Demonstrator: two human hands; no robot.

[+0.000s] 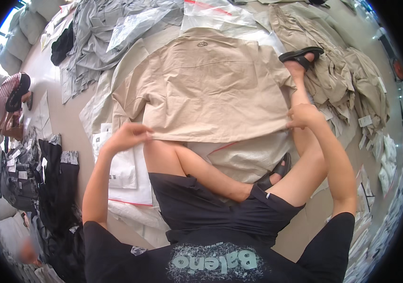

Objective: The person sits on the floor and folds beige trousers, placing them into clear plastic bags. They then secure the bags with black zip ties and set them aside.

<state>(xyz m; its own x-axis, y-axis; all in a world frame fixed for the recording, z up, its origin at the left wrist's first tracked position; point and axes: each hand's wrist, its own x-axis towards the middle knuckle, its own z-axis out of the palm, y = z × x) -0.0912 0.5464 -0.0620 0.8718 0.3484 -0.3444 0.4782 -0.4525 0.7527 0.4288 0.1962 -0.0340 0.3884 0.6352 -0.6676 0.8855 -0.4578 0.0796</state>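
A beige jacket (211, 94) lies spread flat before me, back side up, its collar away from me and its hem across my legs. A small dark mark sits below the collar. My left hand (133, 135) is closed at the hem's left corner, fingertips pinching the cloth's edge. At the right end of the hem, my right hand (303, 116) has its fingers curled on the jacket's edge. The jacket's right sleeve is partly hidden by my leg.
Beige garments (347, 70) are heaped at the right, grey garments (102, 42) at the far left. White packages (122, 172) lie by my left knee, and a clear plastic bag (140, 23) rests farther off. Dark clothes (55, 174) lie left; another person (12, 99) crouches beyond them.
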